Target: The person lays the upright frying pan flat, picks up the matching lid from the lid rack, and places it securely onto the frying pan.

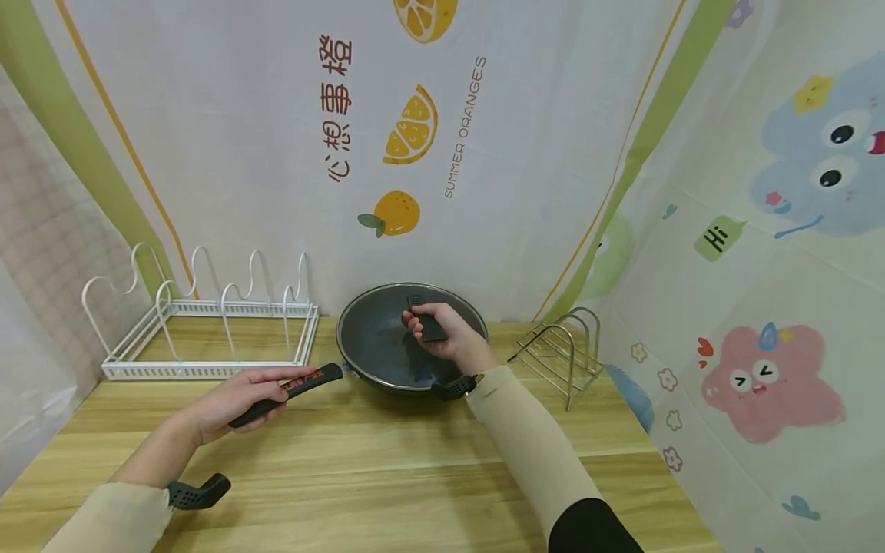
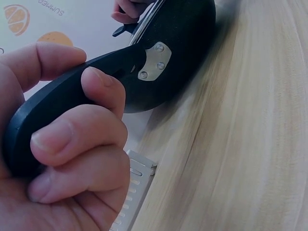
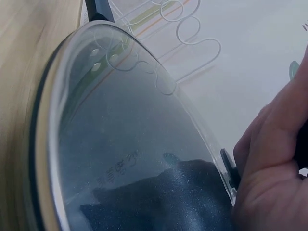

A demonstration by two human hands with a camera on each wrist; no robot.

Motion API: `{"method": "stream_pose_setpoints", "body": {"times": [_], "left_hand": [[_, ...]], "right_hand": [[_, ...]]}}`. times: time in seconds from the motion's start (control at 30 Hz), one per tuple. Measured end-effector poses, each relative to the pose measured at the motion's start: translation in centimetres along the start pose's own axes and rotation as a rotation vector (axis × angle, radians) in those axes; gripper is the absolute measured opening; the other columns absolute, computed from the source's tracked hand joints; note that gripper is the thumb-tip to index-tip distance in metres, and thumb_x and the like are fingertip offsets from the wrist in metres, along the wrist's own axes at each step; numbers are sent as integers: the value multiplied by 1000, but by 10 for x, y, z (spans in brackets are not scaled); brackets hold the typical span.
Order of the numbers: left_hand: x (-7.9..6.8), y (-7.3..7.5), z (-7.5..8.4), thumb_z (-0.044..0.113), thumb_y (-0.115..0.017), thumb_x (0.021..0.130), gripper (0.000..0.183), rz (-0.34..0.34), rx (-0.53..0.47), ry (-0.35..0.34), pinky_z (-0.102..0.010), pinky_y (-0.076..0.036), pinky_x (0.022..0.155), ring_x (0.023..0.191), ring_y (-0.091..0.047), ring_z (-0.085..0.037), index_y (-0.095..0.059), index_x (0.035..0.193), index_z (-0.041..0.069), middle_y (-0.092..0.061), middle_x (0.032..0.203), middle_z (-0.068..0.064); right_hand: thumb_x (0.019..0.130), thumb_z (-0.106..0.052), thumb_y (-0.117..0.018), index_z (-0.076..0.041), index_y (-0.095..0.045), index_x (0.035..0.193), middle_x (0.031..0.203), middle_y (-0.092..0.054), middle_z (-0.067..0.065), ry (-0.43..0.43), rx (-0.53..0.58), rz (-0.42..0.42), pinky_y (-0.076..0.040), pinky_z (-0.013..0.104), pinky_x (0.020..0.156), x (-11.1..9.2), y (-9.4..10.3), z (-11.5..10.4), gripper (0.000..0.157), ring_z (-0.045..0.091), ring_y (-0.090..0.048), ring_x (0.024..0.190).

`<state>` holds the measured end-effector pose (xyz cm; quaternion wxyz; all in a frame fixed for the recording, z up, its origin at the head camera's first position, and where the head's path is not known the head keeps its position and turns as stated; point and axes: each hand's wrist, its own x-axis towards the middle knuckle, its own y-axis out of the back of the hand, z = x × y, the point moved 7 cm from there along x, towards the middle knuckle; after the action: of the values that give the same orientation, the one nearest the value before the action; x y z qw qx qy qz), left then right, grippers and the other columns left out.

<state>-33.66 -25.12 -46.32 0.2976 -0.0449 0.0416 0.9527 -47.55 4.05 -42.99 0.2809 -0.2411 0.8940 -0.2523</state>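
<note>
A dark wok [image 2: 187,48] sits on the table against the back curtain. Its long black handle [image 1: 323,375], with red markings, points left. My left hand [image 1: 235,399] grips this handle, fingers curled under it and thumb along it in the left wrist view. Over the wok lies a clear glass lid [image 1: 373,330] with a metal rim, which follows the wok's edge closely in the right wrist view. My right hand [image 1: 462,339] holds the lid's black knob [image 1: 434,330] from above, its palm hiding part of it.
A white wire rack [image 1: 207,370] with tall loops stands left of the wok. To the right is a small metal wire stand [image 1: 571,369]. Printed curtains [image 1: 276,230] hang behind and beside the wooden table [image 1: 387,476].
</note>
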Motion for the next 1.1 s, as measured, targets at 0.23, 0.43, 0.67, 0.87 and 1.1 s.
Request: {"method": "stream_pose_setpoints", "body": {"times": [0.23,0.43,0.67,0.87,1.1], "left_hand": [[1,1,0,9,-54,109,51,11,11,11,-17,-40,48,54,-48,-3,-66,151,35,-64,80,2],[0,1,2,9,-55,108,52,10,18,13,-17,-41,49,54,-48,-3,-67,150,36,-64,81,2],[0,-1,1,9,-56,108,53,0,17,16,-17,-41,49,54,-48,-3,-68,150,39,-64,79,3],[1,0,0,9,-56,108,53,4,29,13,-16,-41,49,55,-48,-3,-68,149,39,-64,80,3],[0,-1,1,9,-56,108,53,0,29,13,-16,-41,49,56,-49,-3,-68,149,40,-64,81,3]], "right_hand": [[116,-18,-44,1,-60,116,77,-60,2,17,-26,24,-53,19,47,0,1,-2,25,6,-56,54],[116,-18,-46,1,-63,116,72,-61,2,23,-32,39,-55,19,47,0,2,-2,26,6,-59,54],[116,-18,-46,1,-62,119,75,-64,2,32,-50,37,-56,19,48,-1,1,-2,26,6,-60,54],[115,-18,-47,1,-63,119,82,-66,2,42,-55,52,-56,19,50,0,3,-1,25,5,-60,55],[114,-19,-47,3,-63,120,86,-70,3,64,-47,73,-56,18,49,0,4,-2,28,4,-61,53]]}}
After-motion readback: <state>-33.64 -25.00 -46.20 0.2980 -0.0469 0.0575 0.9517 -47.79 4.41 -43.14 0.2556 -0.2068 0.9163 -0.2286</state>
